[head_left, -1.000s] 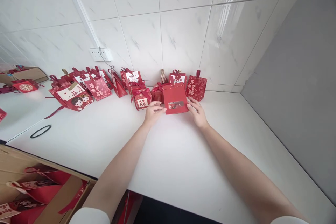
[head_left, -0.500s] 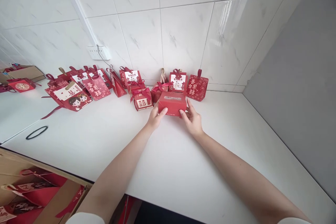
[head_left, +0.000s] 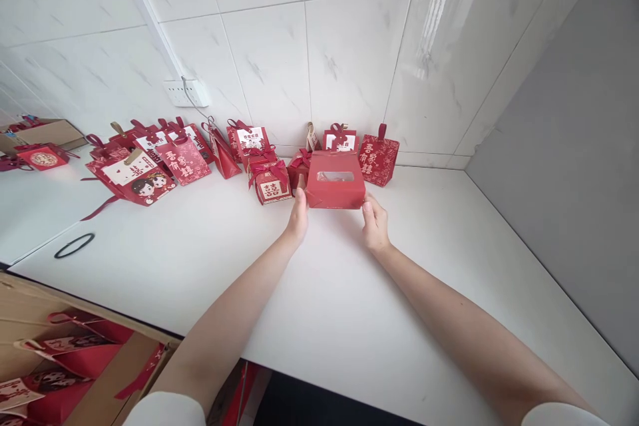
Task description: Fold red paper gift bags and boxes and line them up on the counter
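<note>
Between my two hands is a red gift box (head_left: 337, 194) with a clear window in its top face, which is tilted toward me. My left hand (head_left: 298, 218) grips its left side, thumb up along the edge. On its lower right corner, my right hand (head_left: 375, 221) holds it with bent fingers; some fingertips are hidden behind the box. Just left of it stand small red boxes tied with ribbon bows (head_left: 272, 186). Behind it is a red bag with a white card (head_left: 341, 138), partly covered. A patterned red gift bag (head_left: 379, 158) stands to its right.
More red gift bags (head_left: 144, 180) stand at the left along the tiled wall. A black ring (head_left: 74, 245) lies on the white table (head_left: 319, 306). Below the table's left edge is a cardboard carton (head_left: 104, 383) of red bags. A grey panel (head_left: 564, 166) borders the right side.
The gift box has been tipped so more of its windowed top faces me. My right hand has shifted from its front to its right corner, and my left thumb has moved to the side.
</note>
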Tool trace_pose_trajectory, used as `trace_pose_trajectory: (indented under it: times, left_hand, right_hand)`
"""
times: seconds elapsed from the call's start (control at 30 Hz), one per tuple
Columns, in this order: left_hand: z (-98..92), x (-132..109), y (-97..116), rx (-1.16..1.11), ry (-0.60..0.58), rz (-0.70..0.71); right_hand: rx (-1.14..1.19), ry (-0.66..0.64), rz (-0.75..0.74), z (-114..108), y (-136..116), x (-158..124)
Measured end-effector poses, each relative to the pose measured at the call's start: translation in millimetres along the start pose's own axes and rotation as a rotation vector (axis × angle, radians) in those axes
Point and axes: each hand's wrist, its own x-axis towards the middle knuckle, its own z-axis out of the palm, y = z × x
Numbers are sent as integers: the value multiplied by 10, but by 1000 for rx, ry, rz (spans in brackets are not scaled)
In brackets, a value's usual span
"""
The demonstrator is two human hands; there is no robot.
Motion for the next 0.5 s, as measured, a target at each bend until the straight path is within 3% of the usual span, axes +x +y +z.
trace_pose_trajectory:
  times: [0.1,0.2,0.3,0.5]
  left_hand:
    - [-48,17,43,-124,-147,-86]
    - [-77,11,93,-80,-257,-17]
    - [-76,6,102,-20,-262,74]
    - [-102,32,18,-74,-202,8]
  right_hand:
    - [-41,-58,-69,9,-42,31]
    - [-12,-109,-31,30,-17,61]
    - [43,-136,25,40,50,80]
    - [97,-108,46,36,109,68]
